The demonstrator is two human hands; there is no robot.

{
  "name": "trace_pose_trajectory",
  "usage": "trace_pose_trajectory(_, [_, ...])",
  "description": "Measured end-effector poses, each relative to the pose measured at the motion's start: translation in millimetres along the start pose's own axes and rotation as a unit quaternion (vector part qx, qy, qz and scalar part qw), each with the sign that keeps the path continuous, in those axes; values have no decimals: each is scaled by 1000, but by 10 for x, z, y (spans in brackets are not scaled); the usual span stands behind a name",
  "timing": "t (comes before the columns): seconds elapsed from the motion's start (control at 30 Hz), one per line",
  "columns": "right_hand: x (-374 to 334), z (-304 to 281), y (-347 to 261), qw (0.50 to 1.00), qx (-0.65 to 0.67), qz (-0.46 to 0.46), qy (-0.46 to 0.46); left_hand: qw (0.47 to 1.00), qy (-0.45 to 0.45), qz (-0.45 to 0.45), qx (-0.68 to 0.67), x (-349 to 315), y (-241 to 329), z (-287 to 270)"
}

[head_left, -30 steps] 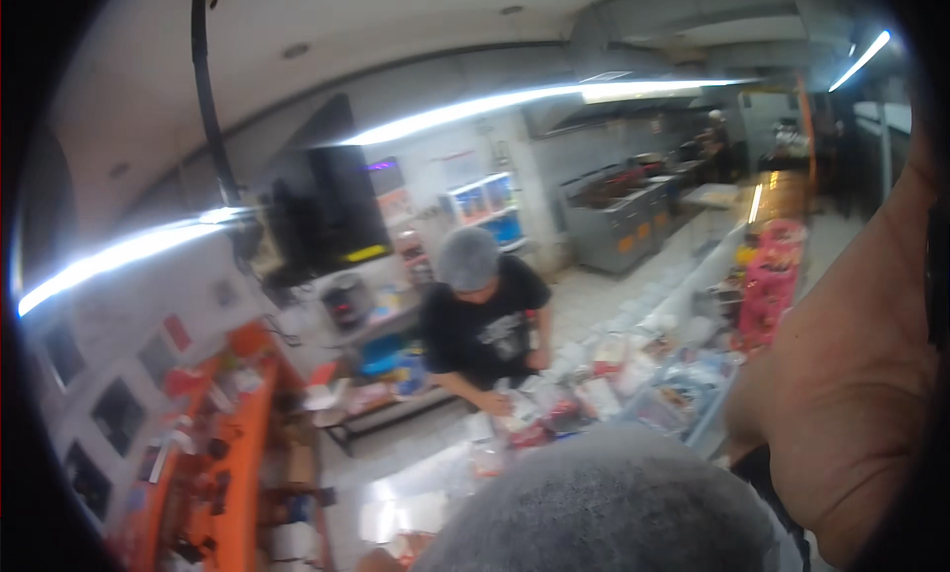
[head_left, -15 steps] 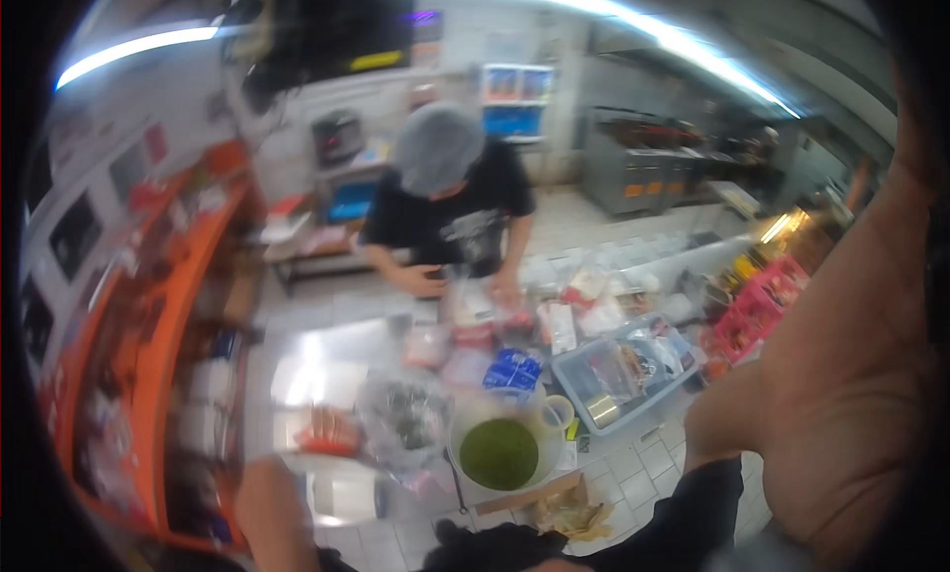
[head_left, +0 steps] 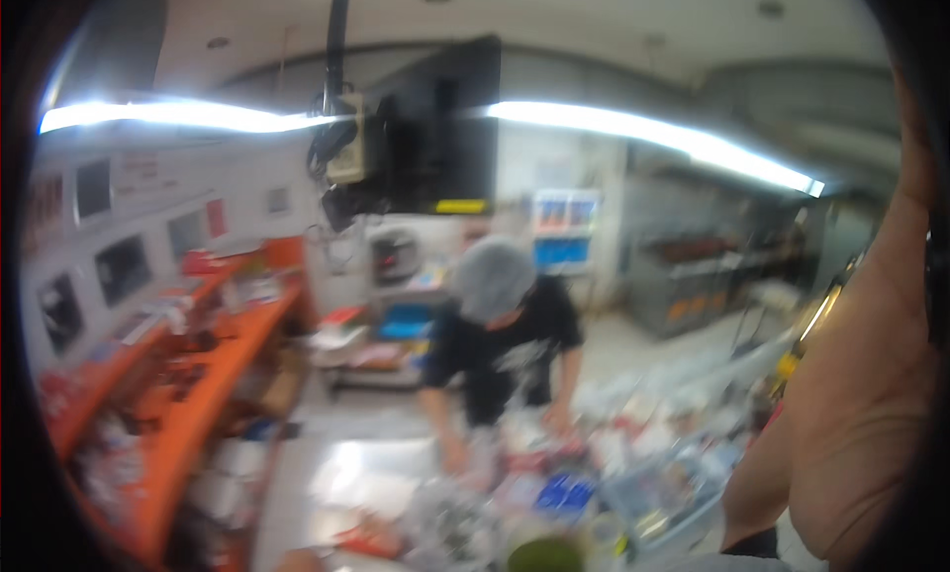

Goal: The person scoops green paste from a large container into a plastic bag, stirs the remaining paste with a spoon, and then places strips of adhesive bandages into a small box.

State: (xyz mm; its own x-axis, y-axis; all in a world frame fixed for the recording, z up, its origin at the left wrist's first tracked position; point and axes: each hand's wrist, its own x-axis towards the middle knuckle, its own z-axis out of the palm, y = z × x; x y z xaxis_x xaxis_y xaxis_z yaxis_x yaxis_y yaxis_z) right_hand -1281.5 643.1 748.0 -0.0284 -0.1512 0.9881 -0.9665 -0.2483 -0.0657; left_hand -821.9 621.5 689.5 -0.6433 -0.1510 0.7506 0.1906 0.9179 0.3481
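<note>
My right hand [head_left: 871, 404] is raised very near the camera and fills the right side. Its palm and wrist show, but the fingers run out of view, so whatever they touch is hidden. Of my left hand [head_left: 297, 560], a blurred bit of skin shows at the lower edge, beside the metal table. Closest to me on the table are a tub of green contents [head_left: 544, 555], cut off by the lower edge, and a clear plastic bag [head_left: 453, 527] with dark green bits. A red-orange packet [head_left: 372, 535] lies left of the bag.
Across the table stands a person [head_left: 500, 344] in a hair net and dark shirt, hands among blurred packages. A blue packet [head_left: 566, 492] and a translucent bin [head_left: 658, 503] lie to the right. Orange shelving [head_left: 223, 374] runs along the left; a dark screen [head_left: 435, 127] hangs overhead.
The view has tilted up and left, so the table sits lower in it. My left hand has nearly gone out at the bottom; my right hand stays raised at the right.
</note>
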Motion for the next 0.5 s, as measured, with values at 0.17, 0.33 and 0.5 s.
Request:
trace_pose_trajectory(0.17, [72, 305, 25, 999, -22, -40, -30, 996, 32, 65, -54, -159, -364, 117])
trace_pose_trajectory(0.33, [-97, 525, 177, 998, -25, -37, -50, 979, 79, 158, -98, -352, -220, 309])
trace_pose_trajectory(0.5, [-228, 620, 16, 997, -15, -30, -76, 923, 198, 279, -177, -416, 549, 224])
